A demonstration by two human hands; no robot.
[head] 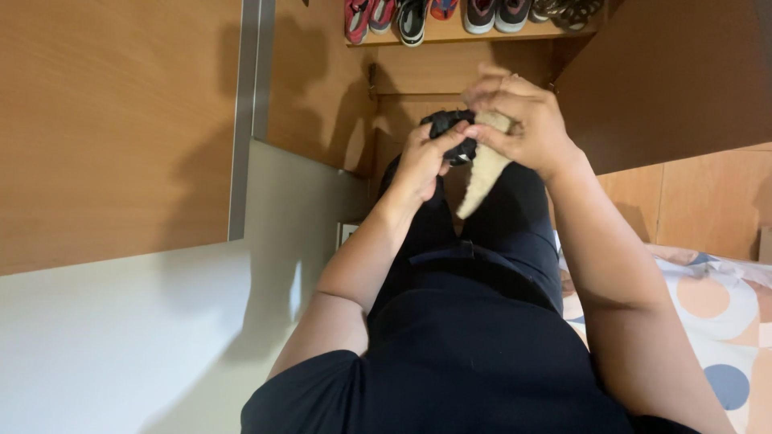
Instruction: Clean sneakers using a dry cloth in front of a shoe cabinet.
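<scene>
Black shirt and trousers (450,354) sit closest, and above them the right hand (519,120) pinches the top of a long tan fuzzy sock (485,173) hanging straight down, while the left hand (422,161) grips a black bundle (450,128) just beside it.

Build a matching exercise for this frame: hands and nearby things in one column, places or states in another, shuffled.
1 left hand
2 right hand
3 shoes
4 patterned cloth

A lined up on the wooden shelf at the top
B grips the beige sock
C lower right, with coloured circles
D grips the black sock

Pairs: 1-D, 2-B, 3-A, 4-C
</scene>
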